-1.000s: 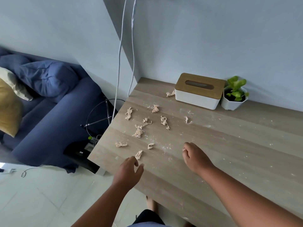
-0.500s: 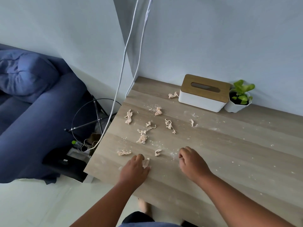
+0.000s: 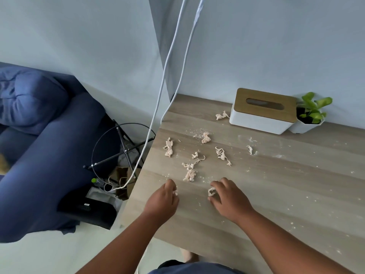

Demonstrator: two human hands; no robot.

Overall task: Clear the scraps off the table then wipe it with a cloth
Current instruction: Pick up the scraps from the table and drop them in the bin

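Pale scraps lie scattered on the wooden table, most of them in front of the tissue box and toward the table's left edge; one scrap lies just beside the box's left end. Fine crumbs are spread around them. The left hand, nearer the person than the box, has curled fingers pinching a small scrap. The right hand curls its fingers around another scrap on the surface. A small potted plant touches the box's right end.
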